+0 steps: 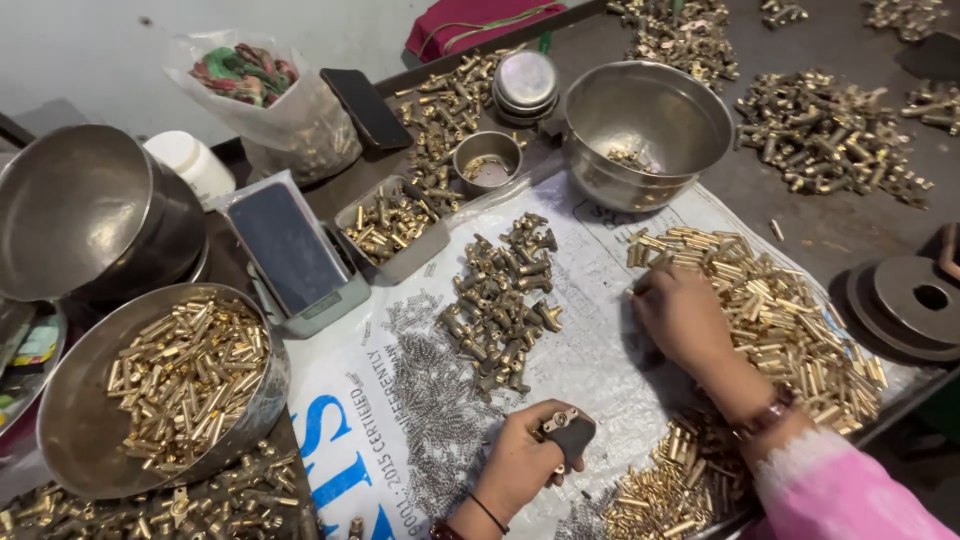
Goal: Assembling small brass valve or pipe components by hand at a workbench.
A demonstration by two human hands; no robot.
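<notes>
The left hand (pixel 520 455) grips a small dark tool (pixel 570 435), fingers closed round it. The right hand (pixel 685 318), loosely curled, rests on brass pins (pixel 790 330). They look hard, slippery and light; best pinched mid-length.

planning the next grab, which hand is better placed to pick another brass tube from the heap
Right. The right hand already rests on the heap of short brass tubes, while the left hand grips a small dark tool.

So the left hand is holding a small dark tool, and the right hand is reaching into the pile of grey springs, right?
Not quite. The head view shows the right hand reaching into the pile of brass tubes, not the grey springs, which lie nearer the left hand. The left hand does hold a small dark tool.
</notes>
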